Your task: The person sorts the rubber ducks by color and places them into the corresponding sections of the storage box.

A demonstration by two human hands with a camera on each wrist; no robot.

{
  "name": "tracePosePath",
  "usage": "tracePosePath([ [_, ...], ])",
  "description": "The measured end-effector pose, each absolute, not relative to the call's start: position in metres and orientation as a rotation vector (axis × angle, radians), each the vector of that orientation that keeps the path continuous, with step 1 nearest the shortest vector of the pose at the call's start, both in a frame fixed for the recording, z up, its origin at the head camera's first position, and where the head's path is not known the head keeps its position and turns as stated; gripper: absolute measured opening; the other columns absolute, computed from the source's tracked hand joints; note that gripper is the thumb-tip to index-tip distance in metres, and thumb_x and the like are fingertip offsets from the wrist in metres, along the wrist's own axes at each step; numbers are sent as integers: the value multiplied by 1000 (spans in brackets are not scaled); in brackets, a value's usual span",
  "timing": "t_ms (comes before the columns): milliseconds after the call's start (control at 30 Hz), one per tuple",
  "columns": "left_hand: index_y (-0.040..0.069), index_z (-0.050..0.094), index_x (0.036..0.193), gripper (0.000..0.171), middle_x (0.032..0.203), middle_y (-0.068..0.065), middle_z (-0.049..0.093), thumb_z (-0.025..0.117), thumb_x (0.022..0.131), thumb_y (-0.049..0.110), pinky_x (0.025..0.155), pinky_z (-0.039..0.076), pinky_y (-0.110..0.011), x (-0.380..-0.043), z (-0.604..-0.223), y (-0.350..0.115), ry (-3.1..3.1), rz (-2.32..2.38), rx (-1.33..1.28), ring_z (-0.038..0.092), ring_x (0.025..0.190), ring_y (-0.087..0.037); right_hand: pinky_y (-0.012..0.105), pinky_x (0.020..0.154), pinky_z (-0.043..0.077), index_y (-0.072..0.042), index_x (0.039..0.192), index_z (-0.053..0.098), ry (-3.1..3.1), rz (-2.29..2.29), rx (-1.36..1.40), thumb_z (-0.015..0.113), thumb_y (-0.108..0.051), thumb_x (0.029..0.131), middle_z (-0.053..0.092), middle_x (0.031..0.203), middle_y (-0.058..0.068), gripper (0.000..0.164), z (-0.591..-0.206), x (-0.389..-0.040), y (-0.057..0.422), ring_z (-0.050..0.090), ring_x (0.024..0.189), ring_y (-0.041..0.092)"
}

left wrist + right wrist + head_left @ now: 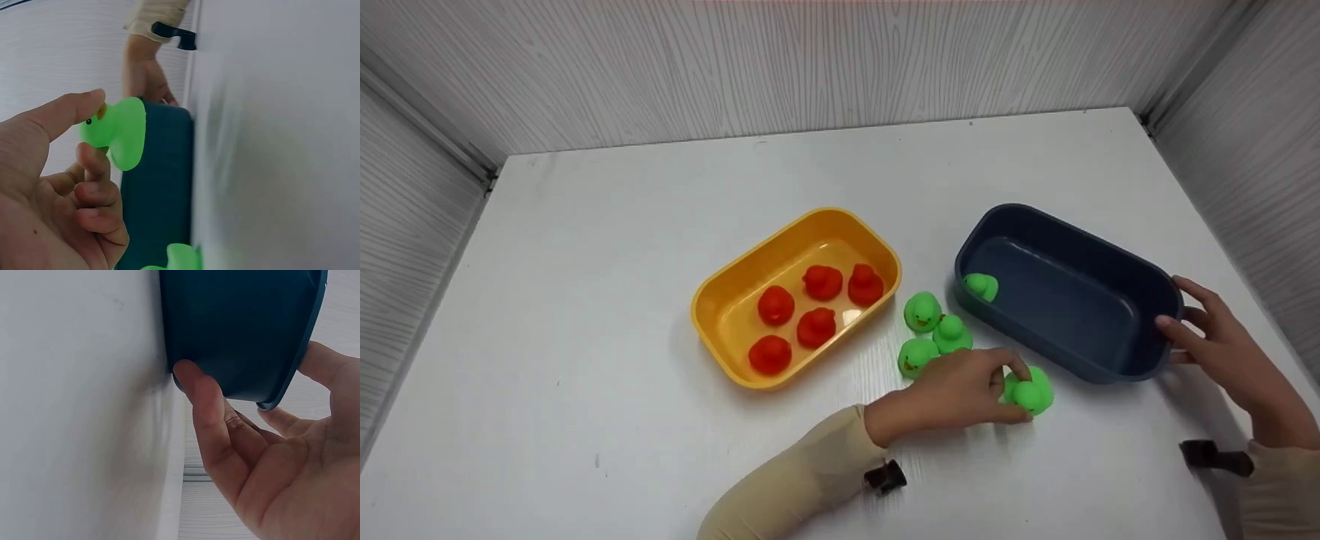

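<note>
My left hand (960, 390) pinches a green rubber duck (1031, 394) between thumb and fingers, in front of the dark blue bin's near side. In the left wrist view this duck (126, 132) lies sideways at the fingertips. My right hand (1222, 345) grips the right end of the dark blue bin (1080, 349), with the thumb at its rim. The right wrist view shows fingers (208, 410) against the outside wall of the bin (236, 332). Inside the bin's left end sits another green duck (981, 286). Three more green ducks (922, 312) cluster beside my left hand.
Left of the green ducks stands a yellow bin (742, 281) with several red rubber ducks (817, 328) in it. Both bins are on a white table (585, 300), bordered by pale wood-grain panels (810, 67) at the back and sides.
</note>
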State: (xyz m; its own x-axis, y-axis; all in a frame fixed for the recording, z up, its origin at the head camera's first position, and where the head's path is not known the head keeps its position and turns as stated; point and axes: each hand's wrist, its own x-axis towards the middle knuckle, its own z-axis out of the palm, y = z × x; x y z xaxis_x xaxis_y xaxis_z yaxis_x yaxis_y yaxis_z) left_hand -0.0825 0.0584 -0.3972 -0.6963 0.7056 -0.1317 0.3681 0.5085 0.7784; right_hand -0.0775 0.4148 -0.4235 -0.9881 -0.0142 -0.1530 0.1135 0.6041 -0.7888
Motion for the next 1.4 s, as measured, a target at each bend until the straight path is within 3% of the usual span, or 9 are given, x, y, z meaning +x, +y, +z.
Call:
tracePosePath([
  [267,21,63,111,34,66,10,45,76,82,33,49,29,-14,-89,-383,64,2410,1259,874,41,56,0,16,68,52,-30,155,10,2686,-1337,84,47,-24,102,35,133,24,65,-423,-77,414,56,89,-14],
  [567,19,63,112,36,64,9,44,76,82,35,47,27,-13,-101,-378,74,2530,1286,855,39,54,-1,14,68,50,-30,155,6,2674,-1320,99,46,-27,102,25,140,40,66,-422,-77,413,52,89,-18],
  [867,20,62,115,40,68,8,48,76,81,37,50,29,-14,-127,-375,80,2605,1351,740,43,59,-2,16,68,51,-28,155,7,2686,-1300,92,46,-26,102,34,135,29,66,-421,-76,413,56,85,-8],
  [1033,23,64,114,39,70,8,49,76,81,40,52,31,-15,-148,-380,84,2646,1342,679,46,62,-4,16,69,51,-28,155,8,2693,-1297,94,47,-27,102,37,134,24,66,-420,-76,414,56,87,-11],
  [1267,30,63,117,39,71,10,51,73,82,46,54,33,-17,-172,-377,90,2715,1111,712,48,66,-5,16,68,50,-30,155,8,2680,-1312,102,46,-27,102,29,138,38,66,-421,-76,413,53,89,-16],
  [1400,32,63,117,39,77,10,60,72,82,47,58,37,-17,-178,-378,93,2716,1039,717,53,72,-5,16,68,50,-29,155,6,2666,-1325,99,46,-27,102,27,140,41,67,-422,-76,413,52,90,-17],
])
